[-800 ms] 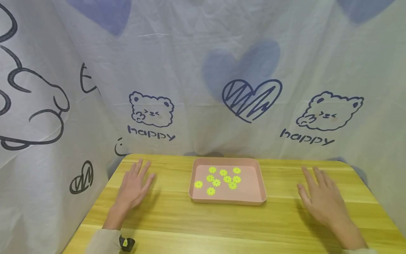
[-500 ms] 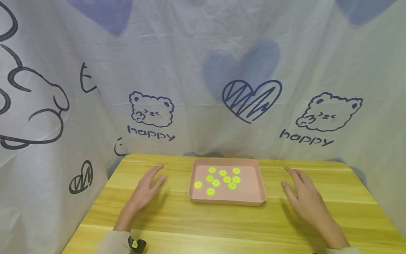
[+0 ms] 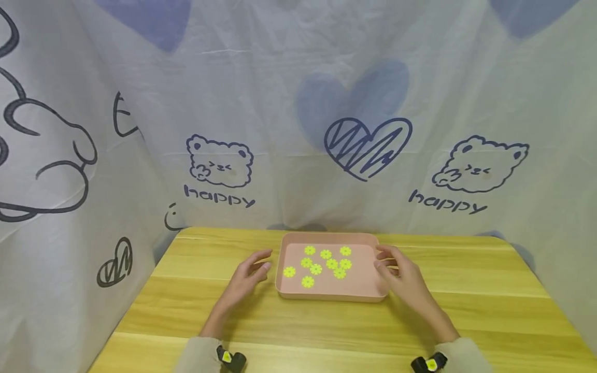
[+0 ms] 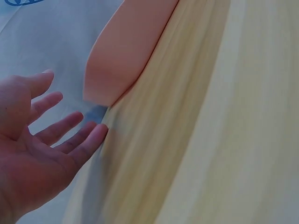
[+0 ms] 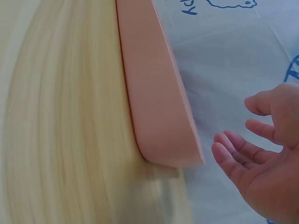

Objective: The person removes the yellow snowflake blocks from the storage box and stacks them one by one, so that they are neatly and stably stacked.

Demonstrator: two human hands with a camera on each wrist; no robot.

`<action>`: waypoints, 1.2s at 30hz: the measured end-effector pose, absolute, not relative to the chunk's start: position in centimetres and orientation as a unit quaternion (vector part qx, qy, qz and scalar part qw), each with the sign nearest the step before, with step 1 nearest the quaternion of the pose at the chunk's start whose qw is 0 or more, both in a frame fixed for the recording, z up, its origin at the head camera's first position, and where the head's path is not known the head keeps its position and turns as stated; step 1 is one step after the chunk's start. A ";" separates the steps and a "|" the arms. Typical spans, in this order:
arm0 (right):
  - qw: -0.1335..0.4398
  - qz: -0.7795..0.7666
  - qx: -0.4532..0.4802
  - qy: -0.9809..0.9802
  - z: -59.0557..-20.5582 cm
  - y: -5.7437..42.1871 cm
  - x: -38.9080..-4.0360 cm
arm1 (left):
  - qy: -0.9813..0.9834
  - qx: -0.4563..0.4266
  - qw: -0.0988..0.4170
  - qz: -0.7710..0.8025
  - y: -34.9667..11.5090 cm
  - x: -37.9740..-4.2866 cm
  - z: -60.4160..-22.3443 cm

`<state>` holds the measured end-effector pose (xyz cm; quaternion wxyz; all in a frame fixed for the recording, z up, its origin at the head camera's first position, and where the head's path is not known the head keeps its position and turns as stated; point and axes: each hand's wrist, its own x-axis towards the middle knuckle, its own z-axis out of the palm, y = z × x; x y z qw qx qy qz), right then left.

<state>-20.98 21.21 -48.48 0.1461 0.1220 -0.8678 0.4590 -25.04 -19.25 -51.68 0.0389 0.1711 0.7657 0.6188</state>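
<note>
A shallow pink tray (image 3: 361, 284) lies near the far edge of the wooden table. Scattered over its floor are several small bright yellow flower-shaped pieces (image 3: 308, 282). Just left of the tray, my left hand (image 3: 248, 275) has its fingers loosely bent and holds nothing. In the left wrist view, a gap shows between that hand (image 4: 44, 144) and the tray's outer wall (image 4: 124, 56). My right hand (image 3: 407, 277) overlaps the tray's right rim in the head view. From the right wrist, its relaxed fingers (image 5: 226, 161) appear apart from the tray wall (image 5: 159, 107), holding nothing.
The table (image 3: 298, 331) has light wood grain and rounded far corners. A white cloth (image 3: 289, 181) printed with hearts and bears hangs behind it and along the left side. Each wrist wears a dark strap (image 3: 231, 358).
Both hands have moved inward from the table's sides toward the tray, and their spread fingers have become more bent. The tray and yellow pieces have stayed in place.
</note>
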 end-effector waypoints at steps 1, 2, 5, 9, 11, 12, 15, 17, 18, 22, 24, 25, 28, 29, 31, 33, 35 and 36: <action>0.136 0.464 0.116 -0.868 -48.6 20.9 -21.2 | 0.759 0.168 0.046 0.628 -18.9 -25.2 -51.9; 0.128 0.468 0.112 -0.867 -48.8 20.6 -21.4 | 0.753 0.167 0.053 0.635 -18.6 -25.3 -52.0; 0.104 0.479 0.104 -0.865 -49.1 19.7 -22.0 | 0.744 0.162 0.063 0.645 -17.8 -25.6 -52.6; 0.064 0.479 0.086 -0.871 -49.5 18.1 -22.8 | 0.743 0.158 0.067 0.647 -17.4 -25.7 -53.1; 0.047 0.474 0.075 -0.876 -49.7 17.4 -23.3 | 0.744 0.151 0.069 0.647 -17.4 -25.6 -53.3; 0.043 0.468 0.072 -0.880 -49.8 17.1 -23.5 | 0.744 0.146 0.069 0.648 -17.4 -25.6 -53.3; 0.045 0.458 0.079 -0.884 -50.2 16.5 -24.4 | 0.743 0.137 0.071 0.651 -17.5 -25.6 -53.3; 0.053 0.457 0.095 -0.883 -50.6 16.3 -25.1 | 0.741 0.139 0.072 0.653 -17.4 -25.7 -53.4; 0.059 0.455 0.104 -0.882 -50.8 16.3 -25.4 | 0.741 0.140 0.071 0.653 -17.3 -25.7 -53.4; 0.073 0.446 0.120 -0.884 -51.6 16.2 -26.5 | 0.737 0.150 0.066 0.655 -17.0 -26.0 -53.7; 0.078 0.433 0.117 -0.890 -52.0 16.2 -26.8 | 0.736 0.148 0.064 0.658 -16.9 -26.0 -53.8; 0.080 0.425 0.114 -0.894 -52.1 16.2 -27.0 | 0.735 0.146 0.062 0.659 -16.8 -26.0 -53.8; 0.080 0.405 0.106 -0.905 -52.4 16.0 -27.2 | 0.733 0.135 0.059 0.664 -16.7 -26.0 -53.9; 0.075 0.400 0.100 -0.908 -52.4 15.9 -27.2 | 0.732 0.133 0.058 0.666 -16.7 -26.0 -53.9; 0.068 0.392 0.093 -0.913 -52.4 15.8 -27.3 | 0.729 0.129 0.057 0.669 -16.7 -25.9 -53.9; 0.060 0.386 0.087 -0.916 -52.4 15.7 -27.3 | 0.730 0.126 0.057 0.670 -16.7 -25.9 -53.9; 0.054 0.389 0.087 -0.916 -52.2 15.7 -27.4 | 0.732 0.123 0.055 0.668 -16.8 -25.9 -53.9; 0.053 0.392 0.086 -0.914 -52.2 15.6 -27.5 | 0.733 0.124 0.052 0.667 -16.8 -25.9 -53.9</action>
